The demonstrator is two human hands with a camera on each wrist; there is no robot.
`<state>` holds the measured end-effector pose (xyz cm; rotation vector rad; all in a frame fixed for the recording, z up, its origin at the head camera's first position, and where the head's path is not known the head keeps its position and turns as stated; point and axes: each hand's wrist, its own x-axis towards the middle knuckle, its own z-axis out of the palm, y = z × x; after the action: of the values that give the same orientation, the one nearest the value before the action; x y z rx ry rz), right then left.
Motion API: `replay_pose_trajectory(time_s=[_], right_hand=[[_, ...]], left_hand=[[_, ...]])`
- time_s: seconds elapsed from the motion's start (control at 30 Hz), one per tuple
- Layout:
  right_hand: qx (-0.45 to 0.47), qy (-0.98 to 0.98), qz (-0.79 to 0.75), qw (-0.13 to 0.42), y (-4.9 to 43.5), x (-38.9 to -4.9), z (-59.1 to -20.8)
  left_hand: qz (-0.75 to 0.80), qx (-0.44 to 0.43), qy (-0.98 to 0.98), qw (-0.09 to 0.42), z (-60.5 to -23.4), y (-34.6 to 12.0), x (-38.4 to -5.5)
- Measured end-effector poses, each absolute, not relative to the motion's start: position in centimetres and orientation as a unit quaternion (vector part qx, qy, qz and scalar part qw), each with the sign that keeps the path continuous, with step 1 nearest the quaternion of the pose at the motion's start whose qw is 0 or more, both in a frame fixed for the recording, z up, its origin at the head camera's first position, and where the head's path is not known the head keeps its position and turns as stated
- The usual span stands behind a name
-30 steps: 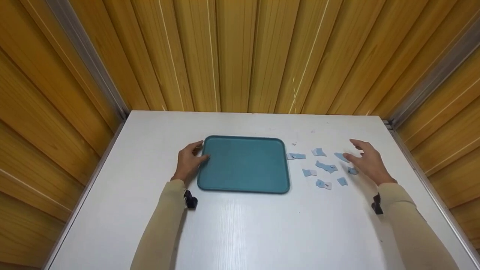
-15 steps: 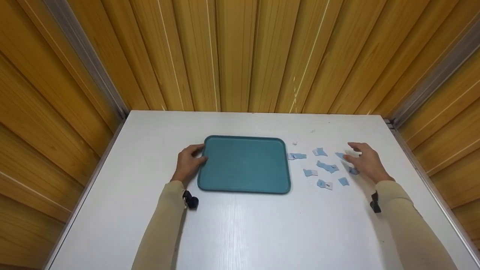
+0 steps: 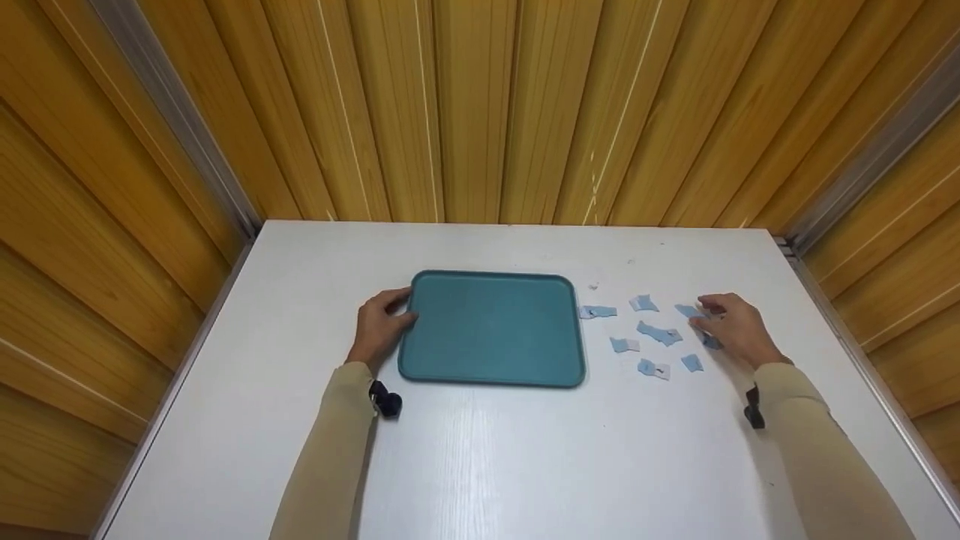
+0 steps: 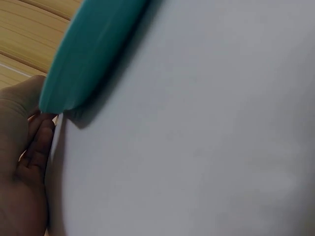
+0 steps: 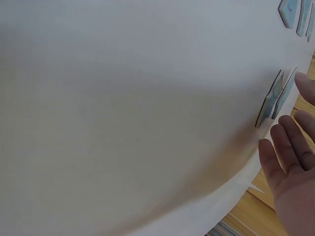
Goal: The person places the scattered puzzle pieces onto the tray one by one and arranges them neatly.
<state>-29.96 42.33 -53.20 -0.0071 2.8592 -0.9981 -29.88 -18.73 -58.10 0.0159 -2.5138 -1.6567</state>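
Note:
My left hand (image 3: 380, 328) holds the left rim of a teal rectangular tray (image 3: 491, 381), its thumb at the rim. In the left wrist view the hand (image 4: 27, 147) is at the tray's end (image 4: 88, 64). Over at the right, my right hand (image 3: 737, 328) hovers low with thumb and forefinger apart, beside a thin blue piece (image 3: 685, 310) of irregular outline. A second blue piece (image 3: 711, 342) lies partly hidden under that hand. In the right wrist view, two flat pieces (image 5: 269, 101) lie in front of the loosely bent fingers (image 5: 285, 142).
Several more flat blue-and-white irregular pieces lie between tray and right hand, among them a long one (image 3: 658, 334) and one (image 3: 598, 312) close to the tray's right rim. A tiny white scrap (image 3: 593, 286) lies behind them. Yellow wood-look panels (image 3: 480, 112) enclose the white table (image 3: 480, 457).
My right hand has come slightly nearer to the thin blue piece, and the gap between thumb and forefinger has narrowed. The left hand stays at the tray's left rim.

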Motion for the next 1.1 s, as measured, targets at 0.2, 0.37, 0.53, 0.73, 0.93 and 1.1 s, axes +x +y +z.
replay_pose_trajectory(time_s=[0.2,0.37,0.53,0.73,0.93,1.1], right_hand=[[-0.012,0.943,-0.331,0.042,42.7,-29.8,-53.7],[-0.008,0.944,-0.327,0.031,42.8,-29.6,-53.8],[0.004,0.942,-0.332,0.040,42.7,-29.8,-53.8],[0.023,0.942,-0.332,0.050,42.5,-29.9,-53.6],[0.037,0.946,-0.317,0.049,42.1,-29.9,-53.5],[0.041,0.947,-0.314,0.045,41.8,-29.9,-53.5]], left_hand=[[-0.550,0.007,-0.832,0.067,-58.3,-18.8,-29.8],[-0.550,0.006,-0.832,0.072,-58.3,-18.7,-29.7],[-0.548,0.011,-0.833,0.077,-58.1,-18.6,-29.6],[-0.551,0.014,-0.831,0.074,-58.2,-18.6,-29.7],[-0.557,0.021,-0.827,0.066,-58.2,-18.6,-29.7],[-0.561,0.022,-0.825,0.066,-58.3,-18.7,-29.7]])
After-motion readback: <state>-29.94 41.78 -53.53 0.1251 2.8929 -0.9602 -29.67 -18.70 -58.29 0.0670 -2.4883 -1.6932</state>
